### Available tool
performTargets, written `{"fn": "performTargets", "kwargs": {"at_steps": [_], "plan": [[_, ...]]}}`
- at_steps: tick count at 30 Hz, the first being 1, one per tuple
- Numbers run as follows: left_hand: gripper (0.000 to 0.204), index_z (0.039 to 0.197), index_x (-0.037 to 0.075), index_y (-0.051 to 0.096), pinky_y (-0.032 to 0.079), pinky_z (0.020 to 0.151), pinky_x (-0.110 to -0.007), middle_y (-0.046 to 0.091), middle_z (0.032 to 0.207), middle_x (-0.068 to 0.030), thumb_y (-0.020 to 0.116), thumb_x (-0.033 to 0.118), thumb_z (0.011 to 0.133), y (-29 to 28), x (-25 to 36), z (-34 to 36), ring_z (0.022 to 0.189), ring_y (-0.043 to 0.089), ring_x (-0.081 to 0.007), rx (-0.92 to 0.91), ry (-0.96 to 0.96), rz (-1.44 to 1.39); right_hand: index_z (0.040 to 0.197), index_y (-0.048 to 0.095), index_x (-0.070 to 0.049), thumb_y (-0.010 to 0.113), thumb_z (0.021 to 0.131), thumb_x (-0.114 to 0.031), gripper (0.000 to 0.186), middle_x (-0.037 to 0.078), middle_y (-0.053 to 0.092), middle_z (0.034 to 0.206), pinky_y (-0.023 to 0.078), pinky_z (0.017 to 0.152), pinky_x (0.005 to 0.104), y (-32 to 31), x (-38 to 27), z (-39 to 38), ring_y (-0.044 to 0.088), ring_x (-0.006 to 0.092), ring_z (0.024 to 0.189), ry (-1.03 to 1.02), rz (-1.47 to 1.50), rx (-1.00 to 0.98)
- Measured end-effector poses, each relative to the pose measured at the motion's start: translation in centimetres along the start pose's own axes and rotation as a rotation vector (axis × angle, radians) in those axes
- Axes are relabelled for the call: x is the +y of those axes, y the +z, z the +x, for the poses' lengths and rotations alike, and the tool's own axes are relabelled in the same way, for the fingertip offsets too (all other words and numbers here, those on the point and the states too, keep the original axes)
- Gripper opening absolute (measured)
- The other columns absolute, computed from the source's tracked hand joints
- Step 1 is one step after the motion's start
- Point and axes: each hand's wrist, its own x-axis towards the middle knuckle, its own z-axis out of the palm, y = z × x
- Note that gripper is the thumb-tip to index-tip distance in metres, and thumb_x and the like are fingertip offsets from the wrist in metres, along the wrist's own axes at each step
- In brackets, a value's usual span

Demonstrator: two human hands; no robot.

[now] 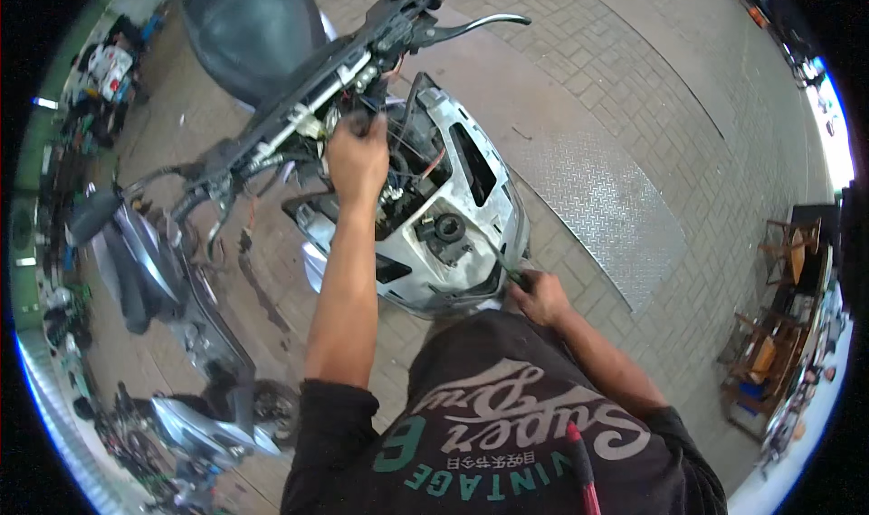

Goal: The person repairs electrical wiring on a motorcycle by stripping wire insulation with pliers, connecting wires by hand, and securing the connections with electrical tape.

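Silver tread plate (606, 216) on grey brick floor (625, 71); scuffed silver plastic scooter panel (482, 221) between curled left hand (358, 157), grasp unclear, and right hand (543, 299) gripping slim dark tool (508, 266)

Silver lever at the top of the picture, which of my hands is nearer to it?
Left. Your left hand is below and left of the silver lever, near the handlebar; your right hand is farther below, by the front panel's edge.

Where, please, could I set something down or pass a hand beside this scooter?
The silver, tread-patterned metal plate looks bare right of the grey-white plastic front panel, as does the grey brick paving between plate and brown wooden chairs. It is crowded between that panel and the black handlebar, where the left hand is among thin coloured wires.
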Motion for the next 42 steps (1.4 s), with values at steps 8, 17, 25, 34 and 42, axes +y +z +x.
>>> {"fn": "performTargets", "kwargs": {"at_steps": [8, 17, 25, 34, 42], "plan": [[0.053, 0.106, 0.002, 0.060, 0.047, 0.084, -0.043, 0.064, 0.099, -0.0213, 0.068, 0.042, 0.074, 3.3, 5.3, 0.4, 0.096, 0.061, -0.0364, 0.302, -0.261, 0.529, 0.100, 0.058, -0.002, 0.058, 0.082, -0.037, 0.040, 0.018, 0.060, 0.101, 0.044, 0.085, 0.0445, -2.3, -2.4, 9.2, 0.055, 0.0356, 0.099, -0.488, -0.490, 0.062], [0.026, 0.089, 0.000, 0.063, 0.049, 0.072, -0.041, 0.066, 0.085, -0.0187, 0.062, 0.024, 0.079, 3.1, 4.0, 0.0, 0.081, 0.063, -0.0366, 0.407, -0.069, 0.278, 0.089, 0.060, -0.003, 0.065, 0.073, -0.026, 0.029, 0.015, 0.058, 0.096, 0.038, 0.086, 0.0449, -2.7, -3.5, 12.4, 0.049, 0.0327, 0.101, -0.928, -0.495, 0.116], [0.015, 0.086, -0.002, 0.064, 0.043, 0.050, -0.026, 0.063, 0.073, -0.0060, 0.061, 0.012, 0.083, 0.6, 3.7, 1.2, 0.059, 0.057, -0.0129, 0.267, -0.442, -0.658, 0.089, 0.062, -0.006, 0.065, 0.072, -0.026, 0.027, 0.013, 0.057, 0.103, 0.028, 0.097, 0.0554, 0.3, -4.4, 14.0, 0.045, 0.0299, 0.111, -1.089, -0.673, 0.088], [0.011, 0.091, 0.003, 0.063, 0.041, 0.047, -0.026, 0.066, 0.082, -0.0059, 0.063, 0.009, 0.082, -1.8, 3.7, 0.7, 0.062, 0.058, -0.0124, 0.064, -0.610, -0.802, 0.096, 0.061, -0.006, 0.070, 0.070, -0.022, 0.031, 0.013, 0.059, 0.098, 0.028, 0.098, 0.0542, -2.7, -8.5, 14.6, 0.050, 0.0303, 0.108, -0.944, -0.325, 0.070], [0.017, 0.093, -0.002, 0.064, 0.048, 0.065, -0.028, 0.067, 0.081, -0.0083, 0.061, 0.010, 0.081, -1.3, 4.0, 1.2, 0.069, 0.061, -0.0179, 0.034, -0.547, -0.710, 0.090, 0.063, 0.004, 0.064, 0.081, -0.011, 0.018, 0.012, 0.066, 0.083, 0.046, 0.067, 0.0275, -5.4, -20.8, 18.0, 0.058, 0.0144, 0.070, -0.569, 0.590, -0.021]]}}
